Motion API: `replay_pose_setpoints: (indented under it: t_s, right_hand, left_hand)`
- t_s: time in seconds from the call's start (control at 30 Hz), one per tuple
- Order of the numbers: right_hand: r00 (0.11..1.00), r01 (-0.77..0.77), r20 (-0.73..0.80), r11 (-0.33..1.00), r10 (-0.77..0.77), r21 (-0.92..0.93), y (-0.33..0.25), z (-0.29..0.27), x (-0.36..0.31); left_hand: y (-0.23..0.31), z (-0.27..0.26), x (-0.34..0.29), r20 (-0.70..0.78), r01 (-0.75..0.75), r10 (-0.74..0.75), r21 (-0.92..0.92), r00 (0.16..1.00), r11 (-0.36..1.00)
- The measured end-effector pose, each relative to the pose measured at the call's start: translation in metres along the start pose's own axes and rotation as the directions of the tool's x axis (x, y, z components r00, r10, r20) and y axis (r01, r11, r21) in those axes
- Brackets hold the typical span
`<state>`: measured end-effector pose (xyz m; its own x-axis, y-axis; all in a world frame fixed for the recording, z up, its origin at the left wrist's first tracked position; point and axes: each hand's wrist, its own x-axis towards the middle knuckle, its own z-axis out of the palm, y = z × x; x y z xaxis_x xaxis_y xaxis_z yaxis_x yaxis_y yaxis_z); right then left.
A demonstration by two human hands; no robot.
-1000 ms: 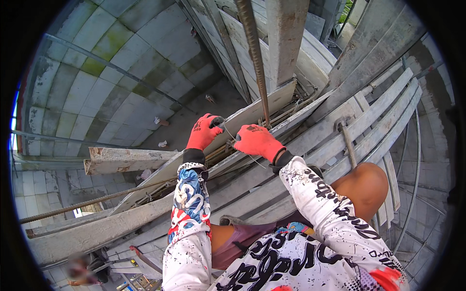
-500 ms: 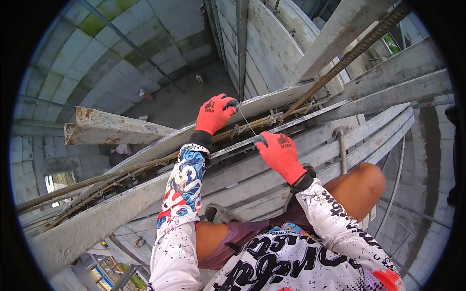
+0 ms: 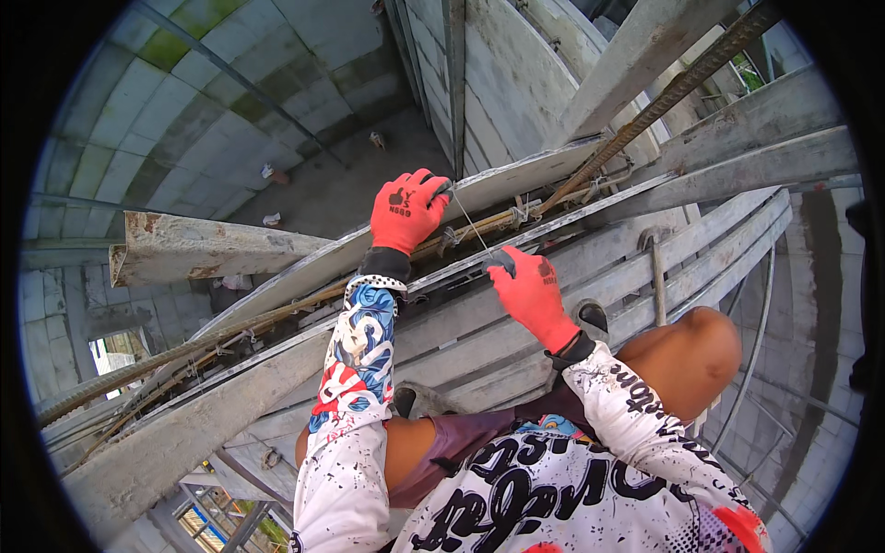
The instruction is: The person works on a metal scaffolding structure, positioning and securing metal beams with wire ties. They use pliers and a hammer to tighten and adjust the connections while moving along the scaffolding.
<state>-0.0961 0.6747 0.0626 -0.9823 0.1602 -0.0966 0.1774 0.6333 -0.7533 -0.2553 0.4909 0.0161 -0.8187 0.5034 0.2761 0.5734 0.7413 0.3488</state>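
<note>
A thin, pale piece of wire (image 3: 472, 223) stretches taut between my hands, both in red gloves with dark fingertips. My left hand (image 3: 410, 212) pinches its upper end, above the edge of a formwork panel. Lower and to the right, my right hand (image 3: 533, 293) closes on the other end, over the boards on my side. Under the wire, a narrow trough between two panels holds long rusty rebar (image 3: 433, 245) with wire ties (image 3: 525, 210) around it. A thicker ribbed steel bar (image 3: 636, 129) slants up to the right from the trough.
Beyond the panels the space drops to a floor (image 3: 369, 152) far below, beside block walls (image 3: 157, 111). A rusty metal beam (image 3: 217, 249) juts out at left. Grey slats (image 3: 719, 253) lie under my bent legs. A concrete-coated timber (image 3: 636, 69) rises at upper right.
My hands keep their hold on the wire and have barely moved. The view has shifted slightly, and my left forearm appears a little farther right.
</note>
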Motion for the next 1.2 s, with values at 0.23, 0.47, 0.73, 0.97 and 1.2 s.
replay_pose_setpoints:
  t_s: [0.23,0.47,0.73,0.97,1.2]
  right_hand:
    - [0.998,-0.059,-0.014,0.996,0.061,0.068,0.025,0.015,-0.004]
    - [0.998,-0.065,-0.009,0.988,0.067,0.143,0.041,0.022,-0.003]
    - [0.979,-0.190,0.123,0.943,0.161,0.273,0.027,0.007,-0.004]
    - [0.988,-0.142,0.093,0.965,0.124,0.221,0.050,0.016,-0.014]
    - [0.967,-0.153,0.235,0.964,0.101,0.217,0.046,-0.002,-0.009]
  left_hand:
    - [0.004,-0.001,0.004,-0.009,0.013,-0.014,-0.052,1.000,0.999]
    - [0.006,-0.006,0.004,-0.013,0.029,-0.030,-0.105,0.999,0.994]
    - [0.084,-0.017,-0.041,-0.101,0.321,-0.349,-0.217,0.932,0.922]
    - [0.103,-0.002,-0.071,-0.049,0.272,-0.298,-0.284,0.953,0.919]
    - [0.096,-0.001,-0.074,0.044,0.199,-0.195,-0.273,0.980,0.941]
